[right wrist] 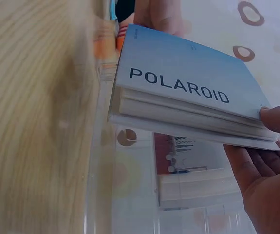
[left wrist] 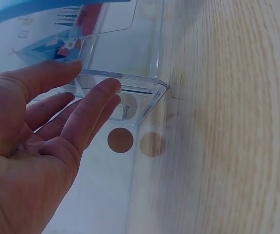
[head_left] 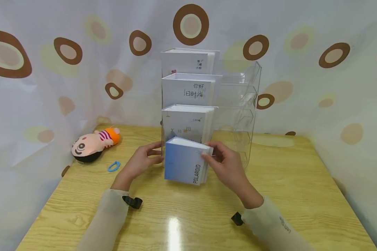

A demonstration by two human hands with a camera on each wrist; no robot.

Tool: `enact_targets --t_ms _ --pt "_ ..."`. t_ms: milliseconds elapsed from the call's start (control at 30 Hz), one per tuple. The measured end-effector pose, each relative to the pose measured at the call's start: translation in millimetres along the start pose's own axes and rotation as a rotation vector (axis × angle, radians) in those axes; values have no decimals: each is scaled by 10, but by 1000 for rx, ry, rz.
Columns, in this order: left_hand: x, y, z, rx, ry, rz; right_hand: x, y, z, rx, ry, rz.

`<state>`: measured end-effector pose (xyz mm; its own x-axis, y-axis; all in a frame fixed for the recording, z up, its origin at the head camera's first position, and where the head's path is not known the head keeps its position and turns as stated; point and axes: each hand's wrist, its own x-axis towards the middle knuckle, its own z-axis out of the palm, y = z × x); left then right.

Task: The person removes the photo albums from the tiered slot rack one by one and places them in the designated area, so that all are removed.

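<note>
A blue-and-white photo album marked POLAROID is tilted in front of the lowest tier of a clear acrylic rack. Its upper right corner is pinched by my right hand, thumb on the front cover and fingers behind. In the right wrist view the album stands apart from the book below it. My left hand is at the rack's left side, fingers extended; the left wrist view shows this hand beside the clear side wall, holding nothing. Whether its fingertips touch the wall, I cannot tell.
Three white albums stand in the rack's left column: top, middle and lower. A plush doll and a blue ring-shaped band lie left on the wooden table. A patterned curtain hangs behind.
</note>
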<state>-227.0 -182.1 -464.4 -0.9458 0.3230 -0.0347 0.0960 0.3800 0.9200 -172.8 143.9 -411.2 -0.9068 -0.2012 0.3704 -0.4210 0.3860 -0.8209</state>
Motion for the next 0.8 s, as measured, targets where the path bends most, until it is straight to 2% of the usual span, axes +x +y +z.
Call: enact_targets --t_ms 400,800 --pt "5 1 3 -18 -11 -7 -119 36 86 84 -96 202" --pt "-13 8 -6 7 -11 0 -172 72 150 87 -167 244"
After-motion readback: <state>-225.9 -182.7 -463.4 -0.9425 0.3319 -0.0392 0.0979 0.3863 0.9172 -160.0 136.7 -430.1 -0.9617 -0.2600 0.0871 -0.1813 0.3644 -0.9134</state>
